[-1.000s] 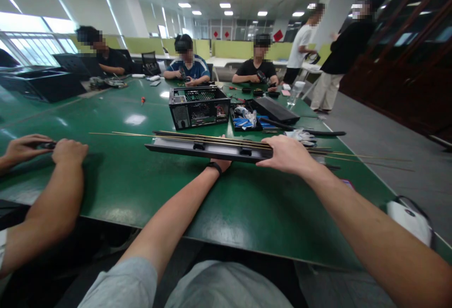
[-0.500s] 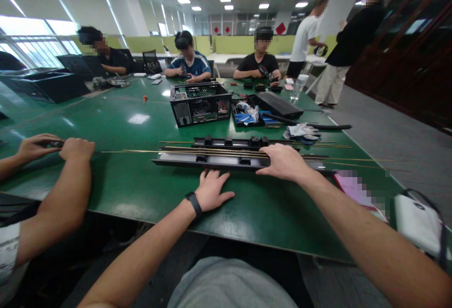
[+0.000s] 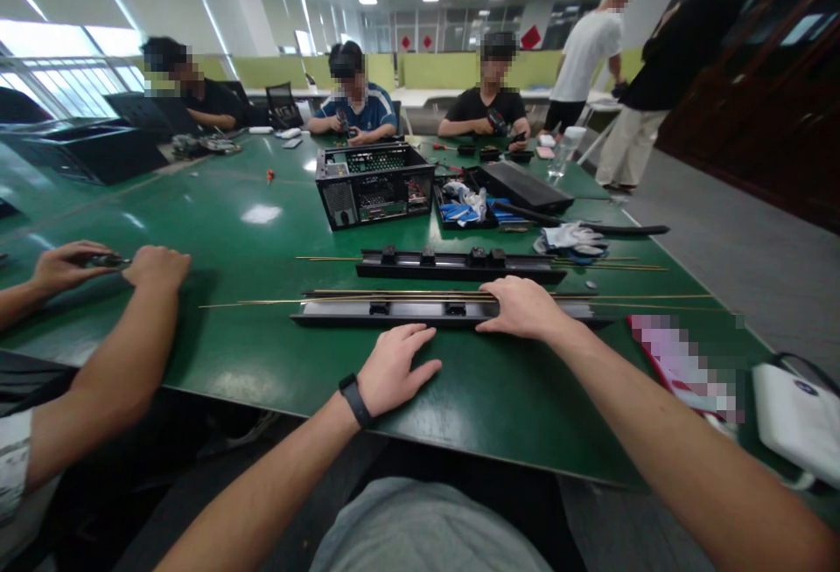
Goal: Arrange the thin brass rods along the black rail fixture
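Observation:
A long black channel-shaped rail (image 3: 341,320) with a grey inside lies across the table in front of me. Thin brass-coloured rods (image 3: 262,301) run lengthwise along it and stick out past both ends. My right hand (image 3: 521,308) is closed across the right part of this rail, thumb at the near edge and fingers over the far side; the rods there are partly hidden by it. My left hand (image 3: 397,371) is open just in front of the rail, fingers apart, holding nothing. Behind lies a second black rail (image 3: 452,271) with small black blocks, with more thin rods beside it.
An open black computer case (image 3: 374,196) stands beyond the rails. To its right are a tray (image 3: 459,220) with gloves, a grey-white glove (image 3: 570,241) and a black tube (image 3: 630,229). At left, a neighbour's hands (image 3: 157,268) hold a small tool. A white device (image 3: 797,415) sits far right.
The near rail has come toward me with my right hand on it, widening the gap to the rear rail. My left hand has shifted slightly toward me. The view has turned slightly.

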Demonstrator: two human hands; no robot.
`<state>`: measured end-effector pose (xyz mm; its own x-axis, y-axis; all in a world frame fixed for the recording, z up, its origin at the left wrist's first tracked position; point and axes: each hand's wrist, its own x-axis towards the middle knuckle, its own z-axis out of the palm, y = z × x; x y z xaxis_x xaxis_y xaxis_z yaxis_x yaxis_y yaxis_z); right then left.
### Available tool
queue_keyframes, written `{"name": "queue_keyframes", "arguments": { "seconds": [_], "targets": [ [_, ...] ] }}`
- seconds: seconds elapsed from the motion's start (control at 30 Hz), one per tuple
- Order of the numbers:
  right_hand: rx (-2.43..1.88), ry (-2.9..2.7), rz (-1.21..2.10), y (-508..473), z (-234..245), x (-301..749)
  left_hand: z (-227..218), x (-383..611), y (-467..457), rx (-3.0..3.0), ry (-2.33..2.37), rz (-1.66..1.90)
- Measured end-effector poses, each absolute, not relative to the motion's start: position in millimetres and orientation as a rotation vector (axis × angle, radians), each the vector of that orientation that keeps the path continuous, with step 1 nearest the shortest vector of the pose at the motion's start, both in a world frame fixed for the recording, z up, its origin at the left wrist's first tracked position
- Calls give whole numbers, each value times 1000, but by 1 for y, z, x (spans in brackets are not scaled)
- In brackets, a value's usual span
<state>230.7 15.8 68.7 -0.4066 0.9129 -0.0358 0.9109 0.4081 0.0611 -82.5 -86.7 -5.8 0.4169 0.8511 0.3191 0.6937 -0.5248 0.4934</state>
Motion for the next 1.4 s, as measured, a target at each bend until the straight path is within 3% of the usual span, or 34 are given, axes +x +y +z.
{"name": "queue_keyframes", "arguments": {
  "seconds": [0.33,0.53,0.83,1.1,1.4],
  "targets": [
    [1671,2585,-70,31,62,237,0,-73,-83,2404,1414,905],
    [1706,2759,150,17,45,252,11,-72,-83,2434,1480,926],
    [2224,2992,224,-9,14,300,12,-69,-58,2476,1630,809],
    [2510,2946,240,9,22,318,25,-40,-31,2518,1607,669],
    [3183,2588,513,-1,9,310,42,-19,-1,2565,1506,444]
  ]
}}
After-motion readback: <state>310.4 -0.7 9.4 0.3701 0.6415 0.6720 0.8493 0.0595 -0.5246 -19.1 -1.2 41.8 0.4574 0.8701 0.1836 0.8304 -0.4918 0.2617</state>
